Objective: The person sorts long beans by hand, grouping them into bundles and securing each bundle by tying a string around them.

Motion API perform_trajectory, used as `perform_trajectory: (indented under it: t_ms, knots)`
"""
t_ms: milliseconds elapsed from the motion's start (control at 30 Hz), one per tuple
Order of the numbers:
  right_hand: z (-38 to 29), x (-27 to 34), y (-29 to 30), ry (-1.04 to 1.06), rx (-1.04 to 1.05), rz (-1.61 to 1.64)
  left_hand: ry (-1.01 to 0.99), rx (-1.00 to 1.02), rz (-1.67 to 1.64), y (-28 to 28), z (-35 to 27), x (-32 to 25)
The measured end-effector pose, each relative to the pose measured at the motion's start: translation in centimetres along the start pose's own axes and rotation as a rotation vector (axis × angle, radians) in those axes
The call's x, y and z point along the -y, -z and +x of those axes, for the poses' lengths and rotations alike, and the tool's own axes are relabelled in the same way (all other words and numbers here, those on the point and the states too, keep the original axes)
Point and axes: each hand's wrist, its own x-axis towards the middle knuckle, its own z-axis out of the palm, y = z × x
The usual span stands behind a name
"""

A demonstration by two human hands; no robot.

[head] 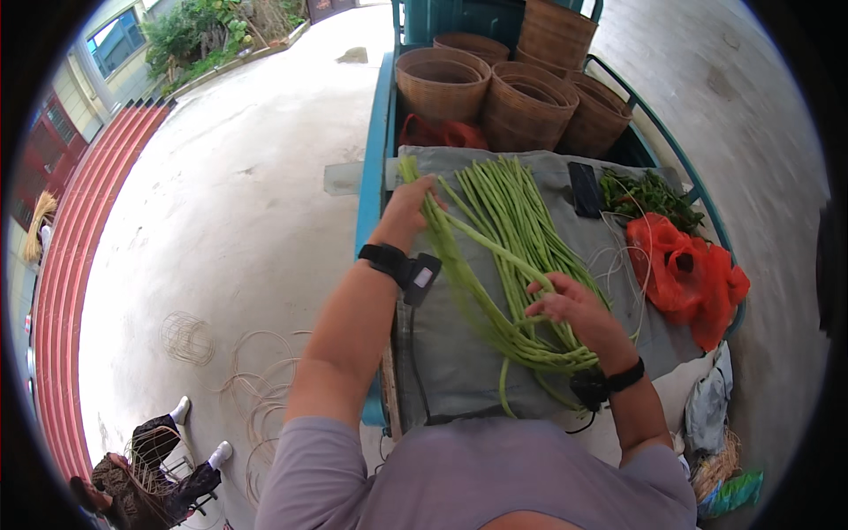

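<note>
Several long yard-long beans [464, 265] hang from my left hand [412, 207], which grips them near their upper ends at the left edge of the grey sheet. They bend down and to the right in a loop. My right hand [575, 306] has its thumb and fingers around one thicker bean [507, 255] in the same handful. Between and beyond my hands, a larger bundle of yard-long beans [510, 205] lies lengthwise on the grey sheet [457, 371]. The lower part of that bundle is partly hidden by the handful and my right hand.
Woven baskets [530, 106] stand in the teal cart bed [374, 165]. Right of the beans lie a smartphone [585, 190], leafy greens [652, 199], a red plastic bag [682, 278] and thin pale strips [613, 258]. At lower left, a seated person [146, 470] holds a wire-like frame near coiled strips [255, 391].
</note>
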Motion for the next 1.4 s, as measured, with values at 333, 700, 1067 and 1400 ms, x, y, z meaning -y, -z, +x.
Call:
perform_trajectory:
  t_ms: [333, 700, 1067, 1400]
  knots:
    - [-1.5, 10.6, 0.1, 0.218, -0.220, 0.077, -0.021, 0.066, -0.074, -0.4, 0.7, 1.6]
    - [4.1, 3.0, 6.3, 0.272, -0.126, -1.590, -0.050, -0.006, 0.074, 0.0, 1.0, 1.8]
    - [20.1, -7.2, 1.7, 0.084, -0.279, -1.661, -0.091, 0.022, 0.046, -0.6, 0.1, 2.0]
    - [19.5, -5.7, 0.0, 0.353, -0.554, -1.324, -0.026, -0.061, 0.095, 0.8, 0.9, 1.1]
